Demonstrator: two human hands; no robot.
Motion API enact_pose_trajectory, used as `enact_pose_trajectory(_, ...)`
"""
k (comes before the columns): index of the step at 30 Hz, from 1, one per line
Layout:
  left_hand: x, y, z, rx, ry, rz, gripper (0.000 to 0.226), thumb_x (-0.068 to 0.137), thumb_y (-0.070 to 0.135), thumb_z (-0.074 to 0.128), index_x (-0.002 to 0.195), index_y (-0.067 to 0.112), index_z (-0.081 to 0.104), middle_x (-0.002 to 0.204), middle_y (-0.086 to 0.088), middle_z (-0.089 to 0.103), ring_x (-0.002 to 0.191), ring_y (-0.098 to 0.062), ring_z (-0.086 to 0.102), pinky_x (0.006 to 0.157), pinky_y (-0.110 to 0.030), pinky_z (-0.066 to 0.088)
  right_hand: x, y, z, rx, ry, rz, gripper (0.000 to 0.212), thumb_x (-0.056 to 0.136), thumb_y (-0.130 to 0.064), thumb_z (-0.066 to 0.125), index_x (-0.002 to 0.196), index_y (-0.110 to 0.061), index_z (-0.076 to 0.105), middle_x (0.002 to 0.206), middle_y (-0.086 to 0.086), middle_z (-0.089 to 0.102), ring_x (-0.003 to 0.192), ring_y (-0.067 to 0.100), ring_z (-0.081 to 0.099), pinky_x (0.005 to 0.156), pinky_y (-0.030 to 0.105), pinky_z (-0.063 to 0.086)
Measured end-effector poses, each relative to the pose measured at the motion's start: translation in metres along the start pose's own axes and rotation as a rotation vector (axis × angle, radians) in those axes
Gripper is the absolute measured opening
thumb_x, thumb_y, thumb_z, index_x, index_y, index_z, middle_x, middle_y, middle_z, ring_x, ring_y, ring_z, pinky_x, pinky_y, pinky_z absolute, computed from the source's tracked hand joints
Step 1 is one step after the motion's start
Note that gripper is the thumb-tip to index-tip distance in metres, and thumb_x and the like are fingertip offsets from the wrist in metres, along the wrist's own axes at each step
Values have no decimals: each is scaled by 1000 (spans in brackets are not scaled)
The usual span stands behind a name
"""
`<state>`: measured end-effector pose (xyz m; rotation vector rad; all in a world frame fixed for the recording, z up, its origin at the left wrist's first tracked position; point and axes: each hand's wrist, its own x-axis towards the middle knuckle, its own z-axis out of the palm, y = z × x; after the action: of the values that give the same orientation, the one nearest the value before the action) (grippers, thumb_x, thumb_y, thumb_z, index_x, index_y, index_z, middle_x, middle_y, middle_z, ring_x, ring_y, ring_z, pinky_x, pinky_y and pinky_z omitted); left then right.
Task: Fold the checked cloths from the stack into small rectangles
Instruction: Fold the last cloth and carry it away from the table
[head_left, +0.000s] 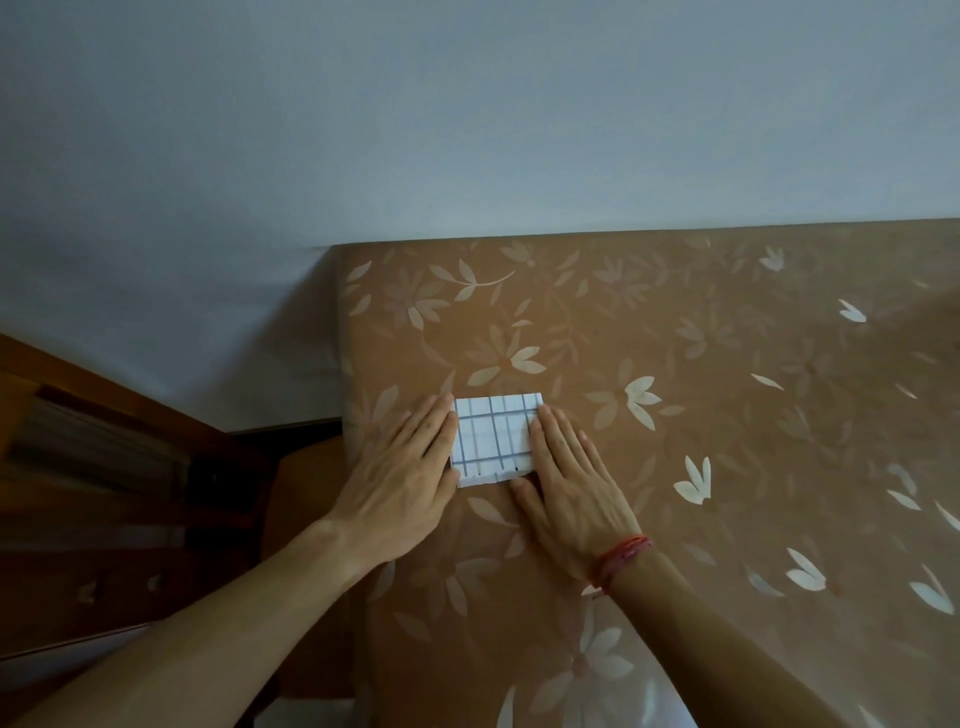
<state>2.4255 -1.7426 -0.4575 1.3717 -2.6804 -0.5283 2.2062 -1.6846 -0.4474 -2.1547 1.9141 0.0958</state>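
A white cloth with dark grid lines (493, 439) lies folded into a small rectangle on the brown flowered tablecloth (727, 364), near the table's left edge. My left hand (402, 475) lies flat, palm down, over the cloth's left edge, fingers together and pointing away from me. My right hand (569, 483) lies flat on the cloth's right edge, with a red string band at the wrist. Both hands press on the cloth rather than grip it. No stack of cloths is in view.
A pale wall (467, 114) rises right behind the table's far edge. Left of the table stands dark wooden furniture (104, 467) and a brown chair seat (301, 499). The tablecloth stretches bare to the right.
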Motion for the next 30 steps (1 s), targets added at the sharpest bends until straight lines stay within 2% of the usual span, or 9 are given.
enact_pose_trajectory(2, -10, 0, -3, 9, 3, 25, 66, 97, 43, 12, 152, 8, 20, 161, -5, 5, 149, -13, -1, 121, -39, 12, 0, 1, 0, -32, -10, -8, 76, 93, -61, -4, 151, -12, -12, 158, 3, -18, 147, 17, -17, 115, 31, -14)
enact_pose_trajectory(5, -21, 8, -13, -218, 51, -49, 53, 104, 33, 26, 152, 14, 17, 159, 9, 4, 145, -2, -2, 120, -27, 6, 2, 3, -2, 43, -20, -15, 75, 96, -58, 7, 154, -13, -7, 159, 1, -16, 148, 15, -16, 120, 32, -8)
enact_pose_trajectory(8, -20, 27, -30, -744, 226, -398, 43, 103, 19, 42, 145, 17, 40, 145, 17, 31, 137, 3, 23, 114, -20, 19, 4, -3, -18, 483, 148, 82, 54, 103, -41, 28, 151, -15, 32, 157, -2, 30, 143, 9, 27, 116, 24, 28)
enact_pose_trajectory(9, -17, 32, -36, -959, 256, -540, 38, 102, 17, 45, 140, 17, 49, 143, 13, 41, 133, -1, 35, 112, -22, 28, 6, -6, -25, 604, 231, 137, 40, 104, -34, 33, 135, -18, 52, 139, -4, 52, 124, 5, 47, 101, 19, 40)
enact_pose_trajectory(11, -10, 36, -43, -1348, 301, -753, 31, 100, 15, 50, 130, 15, 58, 133, 1, 57, 121, -9, 53, 108, -30, 40, 14, -9, -33, 826, 292, 311, 32, 102, -31, 38, 96, -17, 66, 95, -1, 67, 86, 11, 60, 76, 28, 48)
enact_pose_trajectory(14, 1, 38, -48, -1706, 328, -882, 31, 98, 11, 52, 128, 6, 57, 124, -7, 63, 114, -17, 61, 104, -33, 45, 25, -7, -39, 1179, 305, 554, 43, 92, -40, 46, 79, -3, 63, 73, 3, 64, 75, 20, 57, 73, 44, 51)
enact_pose_trajectory(17, 7, 41, -51, -1810, 302, -909, 32, 98, 12, 50, 128, 2, 55, 127, -11, 62, 116, -20, 59, 106, -36, 43, 29, -9, -41, 1332, 283, 598, 41, 91, -37, 51, 64, -8, 62, 73, 2, 64, 78, 20, 60, 76, 43, 51)
enact_pose_trajectory(23, 9, 42, -50, -1824, 270, -912, 29, 100, 14, 48, 126, 5, 56, 129, -10, 60, 117, -19, 58, 108, -36, 42, 32, -12, -42, 1325, 245, 590, 41, 93, -42, 49, 67, -18, 69, 77, 2, 68, 81, 19, 63, 87, 48, 54)
enact_pose_trajectory(30, 9, 42, -47, -1801, 258, -899, 30, 100, 14, 48, 127, 5, 57, 129, -10, 60, 119, -20, 57, 107, -36, 42, 44, -12, -49, 1332, 293, 596, 53, 99, -41, 46, 51, -23, 60, 63, -7, 57, 74, 15, 56, 80, 39, 50)
